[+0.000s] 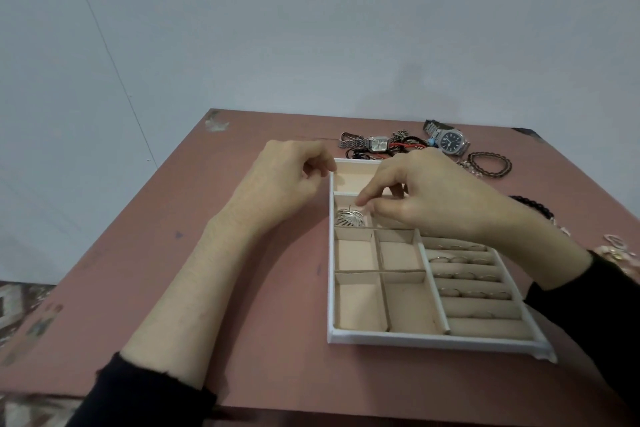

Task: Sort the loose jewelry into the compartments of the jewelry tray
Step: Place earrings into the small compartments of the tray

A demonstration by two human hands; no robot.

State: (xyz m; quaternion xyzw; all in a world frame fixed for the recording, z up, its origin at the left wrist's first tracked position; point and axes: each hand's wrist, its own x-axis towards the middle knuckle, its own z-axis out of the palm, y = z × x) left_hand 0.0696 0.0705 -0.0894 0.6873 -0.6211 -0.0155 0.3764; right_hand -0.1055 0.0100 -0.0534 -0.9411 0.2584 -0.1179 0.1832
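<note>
Jewelry tray [436, 340], white outside and beige inside, lies under the right hand [426, 198] and just right of the left hand [287, 180].

The right hand reaches down into the tray's second row. Its fingertips [363, 202] are bunched together just beside one round silver piece [349, 219], which lies in that row's left compartment with a pin standing up. Whether they pinch anything cannot be told.

The left hand has its fingers curled in, one fingertip at the tray's far left corner. Whether it holds something cannot be told either.

Nearer the person than the right hand are four open compartments, two small and two larger. Below the right wrist is one section of ring rolls [481, 326] with rings [460, 259] slotted in. They are too blurred to count exactly.

Both forearms end in black sleeves [145, 392].

Beyond the hands, loose on the pink table [242, 288], are:
- two watches, one square-faced watch [377, 143] and one dark-dialled watch [450, 140]
- a tangled heap [405, 144] with a red cord between the watches

Right of the right hand lie:
- one braided bracelet [490, 165]
- one dark beaded bracelet [533, 206]
- some pale pink pieces [616, 250] at the frame edge

A plain pale wall [311, 28] stands behind the table.
</note>
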